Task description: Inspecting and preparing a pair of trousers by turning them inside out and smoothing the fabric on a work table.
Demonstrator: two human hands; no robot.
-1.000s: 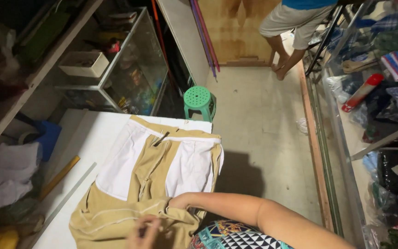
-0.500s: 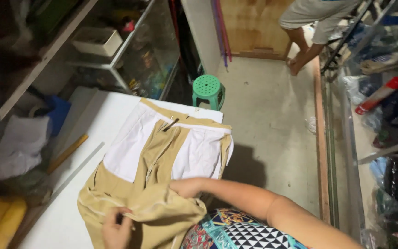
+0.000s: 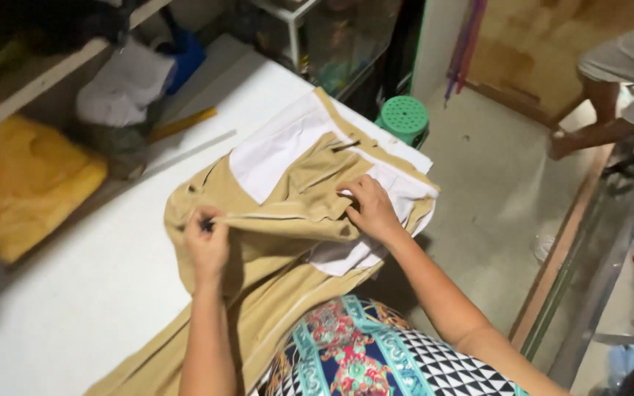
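Observation:
A pair of tan trousers (image 3: 280, 235) lies inside out on a white table (image 3: 75, 293), its white pocket linings (image 3: 273, 150) showing. My left hand (image 3: 207, 238) pinches a fold of the tan cloth near the left side, fingers closed on it. My right hand (image 3: 372, 209) grips the same fold further right, by the white lining. The fabric is stretched in a ridge between the two hands. Part of the trousers hangs over the table's near edge against my patterned clothing.
A yellow folded cloth (image 3: 23, 187) and a white-grey bundle (image 3: 122, 92) sit at the table's far left, with a yellow ruler (image 3: 181, 123) and a long pale straightedge (image 3: 188, 150). A green stool (image 3: 403, 117) stands beyond the table. Another person's legs (image 3: 603, 110) are at upper right.
The view has tilted down and closer. Both hands have moved up onto the trousers and taken hold of a fold, pulling it taut between them.

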